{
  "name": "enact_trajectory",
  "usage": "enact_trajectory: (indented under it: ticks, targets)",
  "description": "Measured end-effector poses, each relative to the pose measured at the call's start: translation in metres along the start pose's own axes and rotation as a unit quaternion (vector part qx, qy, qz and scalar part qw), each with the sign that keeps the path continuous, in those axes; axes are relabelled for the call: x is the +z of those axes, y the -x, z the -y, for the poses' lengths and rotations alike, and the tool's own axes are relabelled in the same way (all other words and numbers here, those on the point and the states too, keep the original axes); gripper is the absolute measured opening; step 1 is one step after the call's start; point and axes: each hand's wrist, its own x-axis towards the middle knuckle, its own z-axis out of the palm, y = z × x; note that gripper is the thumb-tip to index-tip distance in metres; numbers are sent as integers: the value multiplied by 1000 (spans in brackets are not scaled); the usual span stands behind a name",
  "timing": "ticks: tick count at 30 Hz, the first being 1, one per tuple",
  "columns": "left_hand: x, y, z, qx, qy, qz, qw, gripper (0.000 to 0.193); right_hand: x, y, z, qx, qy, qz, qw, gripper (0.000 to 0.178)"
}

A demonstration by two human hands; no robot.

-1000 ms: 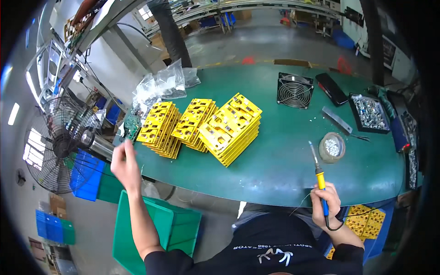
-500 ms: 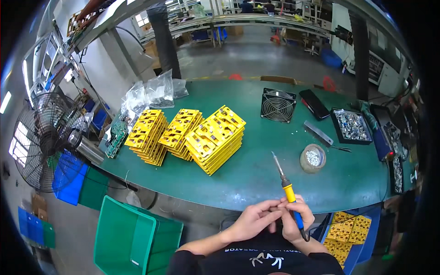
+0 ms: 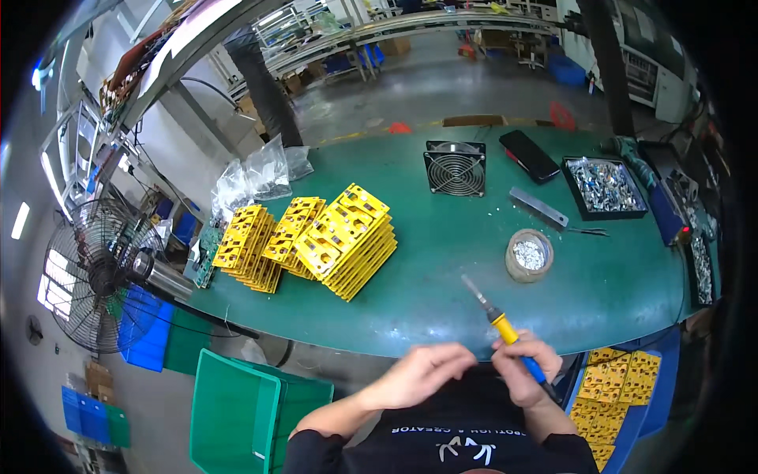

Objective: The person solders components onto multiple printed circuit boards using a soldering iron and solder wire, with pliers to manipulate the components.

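My right hand (image 3: 527,370) is closed round a soldering iron (image 3: 504,325) with a yellow and blue handle. Its metal tip points up and to the left over the table's near edge. Just left of it is my left hand (image 3: 422,375), apart from the iron, its fingers loosely stretched toward the right hand; I see nothing in it. Beyond the hands, a round tub (image 3: 530,256) of small silvery bits stands on the green table (image 3: 426,292). Left of the tub rise stacks of yellow panels with cut-outs: a large front stack (image 3: 347,241), a middle stack (image 3: 294,237) and a left stack (image 3: 249,249).
A small square fan (image 3: 455,169), a dark phone-like slab (image 3: 529,156), a metal bar (image 3: 538,207), tweezers (image 3: 588,231) and a black tray (image 3: 605,187) of metal parts lie farther back. Green bin (image 3: 237,411) stands below left; a blue bin (image 3: 643,395) holds yellow panels. A pedestal fan (image 3: 103,272) is left.
My hands have drawn apart: the left moved left, while the right shifted slightly right with the soldering iron. The iron tilts more to the left. The whole view has turned slightly.
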Motion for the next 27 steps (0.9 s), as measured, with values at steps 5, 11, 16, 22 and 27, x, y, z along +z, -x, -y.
enact_trajectory:
  ticks: [5, 11, 16, 22, 27]
  targets:
    - [-61, -2, -37, 56, -251, -319, 912, 10, -42, -17, -5, -93, 157, -53, 982, 26]
    - [-132, -14, -47, 81, -525, -411, 741, 40, -52, -26, -15, -5, 287, -36, 957, 38]
    - [-161, -19, -45, -32, -588, -351, 728, 77, -44, -22, -23, -28, 245, -90, 965, 34]
    - [-171, -24, -65, -95, -488, -312, 809, 76, -49, -14, -23, -1, 228, -136, 964, 23]
    - [-149, -17, -64, -40, -477, -326, 815, 75, -42, -21, -16, -68, 243, -138, 958, 30]
